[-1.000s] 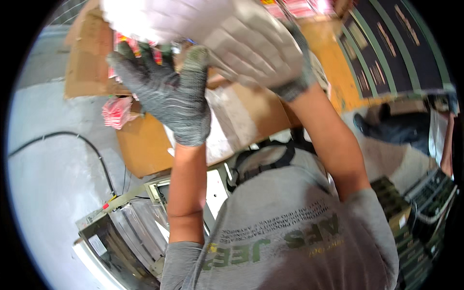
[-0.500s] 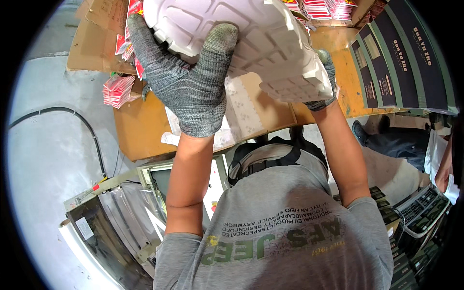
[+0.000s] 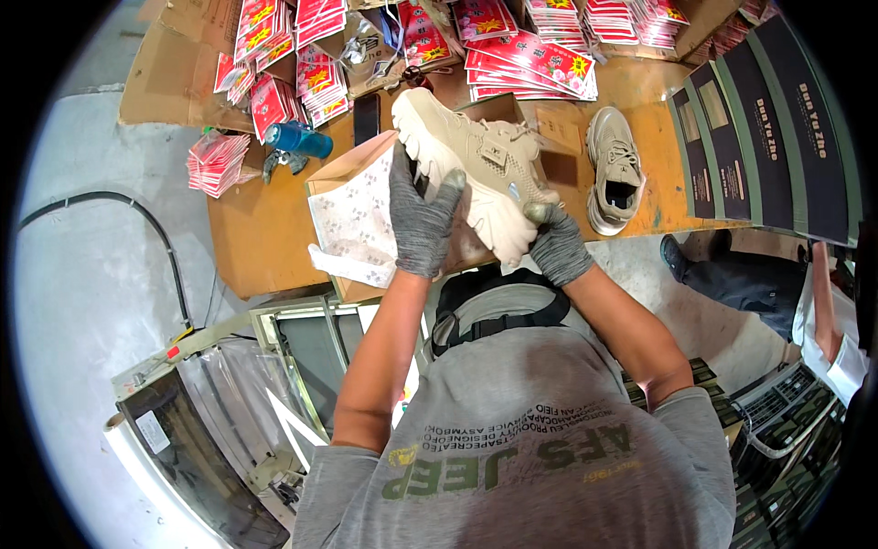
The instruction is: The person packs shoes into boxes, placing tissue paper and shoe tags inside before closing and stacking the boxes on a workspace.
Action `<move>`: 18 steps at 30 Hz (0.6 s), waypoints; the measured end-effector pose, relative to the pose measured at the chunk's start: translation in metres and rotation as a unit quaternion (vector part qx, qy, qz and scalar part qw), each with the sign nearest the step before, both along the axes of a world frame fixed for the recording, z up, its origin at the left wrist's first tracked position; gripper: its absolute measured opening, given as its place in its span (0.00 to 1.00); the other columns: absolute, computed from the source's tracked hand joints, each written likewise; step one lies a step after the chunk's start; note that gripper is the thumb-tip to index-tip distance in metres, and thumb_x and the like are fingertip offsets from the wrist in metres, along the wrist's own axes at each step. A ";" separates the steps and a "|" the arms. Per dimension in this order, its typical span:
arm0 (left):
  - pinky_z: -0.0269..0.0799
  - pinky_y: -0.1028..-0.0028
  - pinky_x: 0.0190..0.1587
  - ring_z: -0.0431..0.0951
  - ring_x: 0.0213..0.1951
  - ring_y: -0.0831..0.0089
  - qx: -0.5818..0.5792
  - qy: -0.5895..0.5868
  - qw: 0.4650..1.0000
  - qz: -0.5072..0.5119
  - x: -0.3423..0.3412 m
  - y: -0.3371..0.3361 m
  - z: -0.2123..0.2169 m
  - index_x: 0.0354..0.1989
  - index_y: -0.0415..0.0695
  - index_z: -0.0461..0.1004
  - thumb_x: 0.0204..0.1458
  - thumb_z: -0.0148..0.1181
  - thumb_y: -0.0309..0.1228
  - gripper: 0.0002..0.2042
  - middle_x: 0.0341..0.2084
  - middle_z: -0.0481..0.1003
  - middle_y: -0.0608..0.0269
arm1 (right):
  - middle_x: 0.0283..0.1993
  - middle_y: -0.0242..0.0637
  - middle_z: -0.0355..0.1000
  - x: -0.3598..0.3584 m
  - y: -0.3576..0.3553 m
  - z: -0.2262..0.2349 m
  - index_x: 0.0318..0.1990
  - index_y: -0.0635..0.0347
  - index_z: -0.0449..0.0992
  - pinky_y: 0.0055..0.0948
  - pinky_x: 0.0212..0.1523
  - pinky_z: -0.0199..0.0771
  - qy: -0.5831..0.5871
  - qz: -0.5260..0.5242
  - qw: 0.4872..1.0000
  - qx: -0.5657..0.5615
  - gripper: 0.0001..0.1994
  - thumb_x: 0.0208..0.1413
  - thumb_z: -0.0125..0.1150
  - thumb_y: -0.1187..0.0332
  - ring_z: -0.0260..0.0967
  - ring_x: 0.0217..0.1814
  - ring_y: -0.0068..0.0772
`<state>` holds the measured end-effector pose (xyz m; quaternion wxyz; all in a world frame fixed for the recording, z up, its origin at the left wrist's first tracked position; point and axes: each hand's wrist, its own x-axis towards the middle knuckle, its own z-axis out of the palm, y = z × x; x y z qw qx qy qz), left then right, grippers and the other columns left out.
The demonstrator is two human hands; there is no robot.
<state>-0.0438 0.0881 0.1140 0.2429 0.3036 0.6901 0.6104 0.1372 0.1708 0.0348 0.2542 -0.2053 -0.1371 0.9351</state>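
A beige sneaker [image 3: 489, 156] with a thick chunky sole is held up over the bench, its lacing and a hang tag showing. My left hand [image 3: 422, 215], in a grey knit glove, grips it along the sole on the left. On the other end my right hand [image 3: 556, 242], gloved too, is closed with its thumb against the shoe. Below lies an open shoebox [image 3: 346, 165] lined with patterned tissue paper [image 3: 352, 224], partly hidden by the shoe and my hands. A second sneaker [image 3: 615, 169] of like colour stands upright on the bench to the right.
Stacks of red printed packets [image 3: 530, 64] and cardboard cartons [image 3: 169, 82] fill the far side. A blue bottle [image 3: 300, 139] and a dark phone [image 3: 367, 119] lie at the left. Dark shoeboxes [image 3: 777, 128] stack on the right. Another person's leg [image 3: 745, 284] shows there.
The sneaker has come down and away from the camera, turning from its sole to its upper side. Both hands moved with it and still hold it. The second sneaker is now uncovered.
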 end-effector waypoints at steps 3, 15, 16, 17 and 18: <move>0.62 0.65 0.67 0.65 0.66 0.58 -0.055 0.040 0.998 0.007 0.011 -0.006 -0.013 0.72 0.30 0.51 0.52 0.71 0.34 0.44 0.65 0.63 0.44 | 0.56 0.51 0.75 -0.002 -0.008 -0.022 0.58 0.71 0.72 0.47 0.62 0.74 0.006 0.060 0.994 -0.091 0.27 0.52 0.66 0.64 0.75 0.57 0.48; 0.50 0.52 0.71 0.56 0.70 0.45 -0.063 0.363 0.930 0.001 0.044 -0.019 -0.015 0.72 0.35 0.53 0.47 0.73 0.39 0.46 0.70 0.55 0.39 | 0.70 0.60 0.60 -0.007 -0.002 -0.020 0.72 0.71 0.53 0.54 0.74 0.58 0.116 0.127 0.955 -0.240 0.47 0.40 0.63 0.65 0.61 0.71 0.60; 0.49 0.51 0.72 0.56 0.70 0.44 -0.074 0.363 0.929 -0.001 0.045 -0.019 -0.013 0.73 0.35 0.52 0.48 0.72 0.40 0.46 0.70 0.55 0.39 | 0.72 0.59 0.58 -0.007 0.000 -0.024 0.72 0.70 0.53 0.53 0.75 0.57 0.122 0.140 0.955 -0.231 0.49 0.38 0.64 0.66 0.59 0.72 0.60; 0.49 0.51 0.72 0.56 0.70 0.44 -0.071 0.368 0.927 -0.001 0.046 -0.020 -0.011 0.73 0.35 0.52 0.48 0.72 0.41 0.47 0.70 0.55 0.39 | 0.72 0.59 0.58 -0.008 0.001 -0.022 0.72 0.71 0.53 0.53 0.75 0.57 0.128 0.138 0.956 -0.224 0.49 0.38 0.64 0.66 0.59 0.72 0.60; 0.49 0.51 0.72 0.56 0.70 0.44 -0.070 0.373 0.925 -0.002 0.046 -0.021 -0.010 0.73 0.35 0.52 0.48 0.71 0.41 0.47 0.70 0.55 0.39 | 0.71 0.59 0.58 -0.011 -0.002 -0.015 0.72 0.71 0.53 0.53 0.75 0.57 0.134 0.136 0.957 -0.219 0.49 0.38 0.65 0.66 0.59 0.72 0.60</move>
